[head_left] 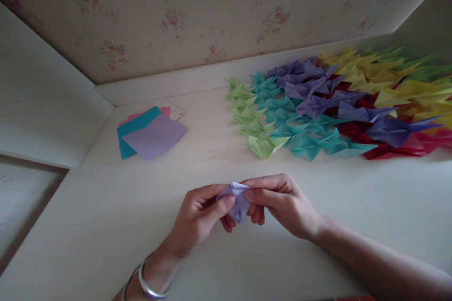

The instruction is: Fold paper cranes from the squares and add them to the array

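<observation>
We see the left hand (pixel 197 218) and right hand (pixel 287 204) pinching a folded lilac paper (pixel 240 204), fingers (pixel 226 204) snug at either side, over the tabletop (pixel 106 225); contact beneath, we can't tell. Loose sheets (pixel 155 136) beyond left; paper figures (pixel 314 104), right.

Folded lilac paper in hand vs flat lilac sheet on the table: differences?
The folded lilac paper is creased into a compact form; the flat lilac sheet looks unfolded and larger. The folded lilac paper is held by the left hand and right hand; the flat lilac sheet lies partly over a teal sheet. Both are lilac paper.
</observation>
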`<action>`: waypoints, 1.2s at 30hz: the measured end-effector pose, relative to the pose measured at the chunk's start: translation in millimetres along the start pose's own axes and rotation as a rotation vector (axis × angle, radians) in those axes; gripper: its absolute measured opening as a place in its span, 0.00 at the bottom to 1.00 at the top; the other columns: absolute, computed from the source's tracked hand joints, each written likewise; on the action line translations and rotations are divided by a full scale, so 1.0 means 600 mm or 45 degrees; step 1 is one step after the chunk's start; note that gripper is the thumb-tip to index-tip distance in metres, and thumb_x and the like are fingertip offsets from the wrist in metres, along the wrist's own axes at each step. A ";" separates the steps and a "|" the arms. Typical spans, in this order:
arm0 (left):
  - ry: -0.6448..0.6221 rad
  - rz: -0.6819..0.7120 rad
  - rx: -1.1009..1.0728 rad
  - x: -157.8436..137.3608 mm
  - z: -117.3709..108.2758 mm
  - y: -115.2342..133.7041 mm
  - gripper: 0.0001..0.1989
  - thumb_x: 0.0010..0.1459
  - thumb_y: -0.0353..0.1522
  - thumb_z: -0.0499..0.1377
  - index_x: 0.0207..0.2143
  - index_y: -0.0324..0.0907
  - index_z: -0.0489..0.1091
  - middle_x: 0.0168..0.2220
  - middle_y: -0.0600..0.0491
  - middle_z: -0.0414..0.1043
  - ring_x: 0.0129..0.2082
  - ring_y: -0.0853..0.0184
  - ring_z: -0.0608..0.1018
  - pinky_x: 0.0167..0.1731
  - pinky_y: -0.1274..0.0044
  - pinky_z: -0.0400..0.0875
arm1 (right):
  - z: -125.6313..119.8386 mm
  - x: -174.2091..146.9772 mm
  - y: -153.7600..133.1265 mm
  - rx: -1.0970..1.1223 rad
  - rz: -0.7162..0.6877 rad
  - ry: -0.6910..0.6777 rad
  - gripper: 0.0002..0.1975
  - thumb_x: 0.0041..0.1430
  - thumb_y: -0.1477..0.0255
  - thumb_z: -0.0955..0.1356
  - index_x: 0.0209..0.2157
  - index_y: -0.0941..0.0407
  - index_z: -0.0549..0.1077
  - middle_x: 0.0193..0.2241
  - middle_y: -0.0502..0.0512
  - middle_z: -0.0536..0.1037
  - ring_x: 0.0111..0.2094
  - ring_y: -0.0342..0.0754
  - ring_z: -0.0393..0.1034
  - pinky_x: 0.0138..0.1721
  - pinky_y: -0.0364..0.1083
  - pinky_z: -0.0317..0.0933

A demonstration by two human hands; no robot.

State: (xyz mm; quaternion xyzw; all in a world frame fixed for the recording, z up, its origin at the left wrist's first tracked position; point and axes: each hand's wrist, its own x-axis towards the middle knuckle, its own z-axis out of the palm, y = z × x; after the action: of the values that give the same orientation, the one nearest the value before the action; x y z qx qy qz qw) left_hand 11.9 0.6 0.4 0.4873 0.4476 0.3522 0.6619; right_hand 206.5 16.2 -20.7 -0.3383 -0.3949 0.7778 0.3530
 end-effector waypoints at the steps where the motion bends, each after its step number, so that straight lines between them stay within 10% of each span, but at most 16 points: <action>1: 0.011 0.011 0.033 0.001 0.002 0.003 0.12 0.61 0.37 0.61 0.30 0.40 0.79 0.25 0.51 0.76 0.22 0.69 0.75 0.22 0.79 0.73 | 0.001 0.001 0.000 -0.026 -0.004 -0.014 0.12 0.59 0.65 0.72 0.34 0.60 0.82 0.22 0.52 0.78 0.22 0.41 0.69 0.26 0.41 0.65; 9: 0.079 -0.098 -0.021 0.006 -0.005 -0.013 0.14 0.63 0.39 0.60 0.31 0.38 0.75 0.26 0.51 0.77 0.23 0.69 0.75 0.22 0.80 0.71 | 0.014 0.007 -0.009 -0.375 -0.106 0.027 0.16 0.63 0.60 0.68 0.37 0.59 0.79 0.25 0.52 0.76 0.26 0.42 0.68 0.29 0.41 0.64; 36: -0.014 -0.110 -0.113 0.007 -0.008 -0.011 0.09 0.63 0.33 0.60 0.33 0.38 0.78 0.25 0.54 0.75 0.25 0.73 0.73 0.24 0.85 0.69 | 0.010 0.009 0.001 -0.256 -0.048 0.043 0.15 0.59 0.63 0.71 0.42 0.59 0.78 0.23 0.51 0.76 0.23 0.42 0.70 0.27 0.41 0.64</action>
State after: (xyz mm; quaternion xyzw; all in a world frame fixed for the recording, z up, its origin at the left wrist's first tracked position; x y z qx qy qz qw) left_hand 9.1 4.0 -7.4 0.4395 0.4487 0.3401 0.6999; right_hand 198.7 17.8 -19.8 -0.3776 -0.4710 0.7218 0.3384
